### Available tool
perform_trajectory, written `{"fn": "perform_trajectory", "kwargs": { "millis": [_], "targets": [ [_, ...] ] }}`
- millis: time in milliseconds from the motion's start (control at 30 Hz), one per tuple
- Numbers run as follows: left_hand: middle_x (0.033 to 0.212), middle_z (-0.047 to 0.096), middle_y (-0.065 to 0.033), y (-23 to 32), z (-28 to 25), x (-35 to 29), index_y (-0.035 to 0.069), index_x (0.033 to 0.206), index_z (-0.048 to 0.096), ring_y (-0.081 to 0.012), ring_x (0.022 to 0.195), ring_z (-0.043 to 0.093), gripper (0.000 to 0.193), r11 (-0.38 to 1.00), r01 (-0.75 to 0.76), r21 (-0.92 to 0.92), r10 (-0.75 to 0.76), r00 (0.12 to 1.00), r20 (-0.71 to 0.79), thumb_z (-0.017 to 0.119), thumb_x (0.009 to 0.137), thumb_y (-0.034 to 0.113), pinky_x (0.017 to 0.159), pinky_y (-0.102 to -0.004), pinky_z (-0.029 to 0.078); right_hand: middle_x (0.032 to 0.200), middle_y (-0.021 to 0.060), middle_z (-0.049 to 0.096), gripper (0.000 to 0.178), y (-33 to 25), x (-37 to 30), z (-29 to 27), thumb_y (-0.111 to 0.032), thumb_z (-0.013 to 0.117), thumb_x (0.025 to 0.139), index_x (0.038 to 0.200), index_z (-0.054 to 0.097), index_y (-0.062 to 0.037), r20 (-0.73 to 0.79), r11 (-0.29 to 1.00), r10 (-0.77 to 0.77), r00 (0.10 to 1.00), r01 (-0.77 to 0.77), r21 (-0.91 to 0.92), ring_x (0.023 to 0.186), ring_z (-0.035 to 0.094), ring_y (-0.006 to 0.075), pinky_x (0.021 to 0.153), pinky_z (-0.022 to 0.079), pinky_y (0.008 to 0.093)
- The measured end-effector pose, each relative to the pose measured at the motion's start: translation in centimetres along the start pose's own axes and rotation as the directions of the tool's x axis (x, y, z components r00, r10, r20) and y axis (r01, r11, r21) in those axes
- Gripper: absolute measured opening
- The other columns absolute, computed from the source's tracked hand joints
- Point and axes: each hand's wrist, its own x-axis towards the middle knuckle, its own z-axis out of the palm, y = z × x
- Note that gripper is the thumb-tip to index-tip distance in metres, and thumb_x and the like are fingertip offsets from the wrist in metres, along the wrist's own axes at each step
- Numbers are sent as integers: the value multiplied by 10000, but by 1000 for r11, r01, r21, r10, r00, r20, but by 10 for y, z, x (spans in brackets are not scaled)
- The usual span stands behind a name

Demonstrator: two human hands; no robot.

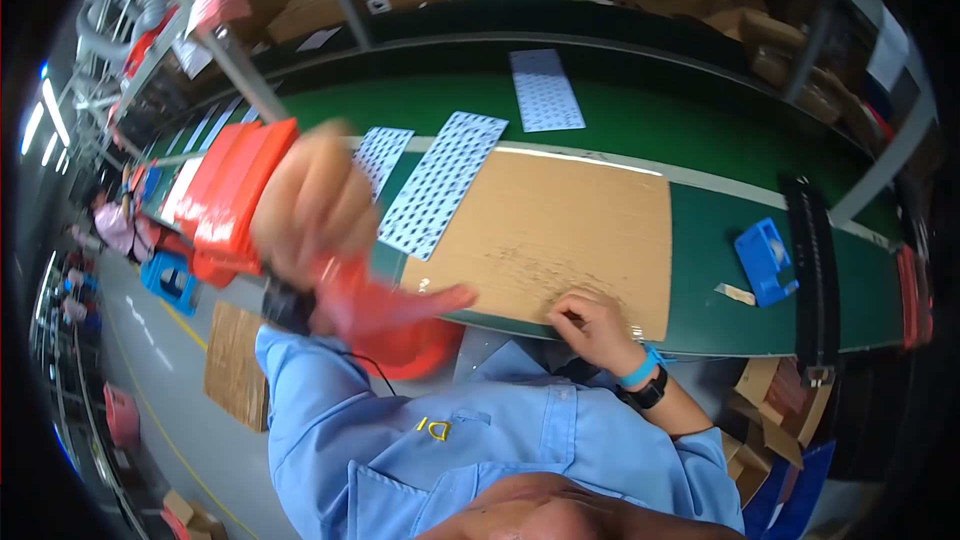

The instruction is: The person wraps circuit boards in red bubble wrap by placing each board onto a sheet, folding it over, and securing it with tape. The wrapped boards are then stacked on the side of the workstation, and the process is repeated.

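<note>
Left hand [318, 202] is raised, motion-blurred, in front of a stack of red plastic packages [225, 185]; fingers are bent, but its grip cannot be read. Red plastic film [365, 295] is seen just below it, overlapping the wrist area; whether it is held cannot be told. Right hand [597, 330] is placed over the near edge of a brown cardboard sheet [570, 215], grip narrow, fingers loosely curled. The cardboard is laid flat on the green surface [710, 250], dark marks scattered near the right hand. One dark-patterned pale panel [445, 185] is laid slanted over the cardboard's left edge, another [383, 155] just beyond it. A third panel [547, 92] is set farther back on the green belt [640, 110]. A blue plastic holder [766, 262] is placed right of the cardboard.
</note>
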Motion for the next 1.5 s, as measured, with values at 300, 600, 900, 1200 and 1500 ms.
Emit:
{"fn": "perform_trajectory", "kwargs": {
  "millis": [300,600,900,1200,1500],
  "targets": [
    [1152,670,-269,-255,-226,170,-107,1410,386,-331,1122,657,1169,-450,822,349,273,498,-823,684,698,770,961,-395,509,812,115,659,116,18,-9,-19,-142,695,865,816,666,-42,-25,992,-120,992,121,43,785,632,314,707,505,402],
    [1052,705,-227,-272,-228,206,-79,1330,477,-278,952,701,960,-428,860,277,89,345,-934,683,752,660,965,-393,472,808,112,656,136,32,-7,-38,-154,698,870,809,664,-37,14,988,-71,997,68,138,765,641,301,686,506,396],
    [880,702,-130,-169,-125,166,4,1120,661,-85,446,388,586,680,723,-122,-626,486,-609,606,857,526,421,-239,346,1042,52,652,292,39,-28,-47,-177,641,973,1223,559,-51,-162,653,347,924,-114,749,932,626,138,774,516,301],
    [1079,650,-107,-167,13,86,81,1191,635,-67,647,505,430,729,559,395,-508,829,-234,634,922,417,550,-212,410,1278,141,621,379,49,26,-91,-335,501,1037,1291,568,-62,-74,-97,116,991,85,992,1235,554,284,1095,396,434],
    [988,586,2,-64,-18,-6,66,1197,628,-56,812,518,463,69,454,888,322,833,-451,700,918,428,720,-219,449,1423,184,518,340,-25,-2,-48,-203,634,967,1274,564,-74,-210,494,138,968,117,862,1136,629,247,938,533,386]
  ]
}}
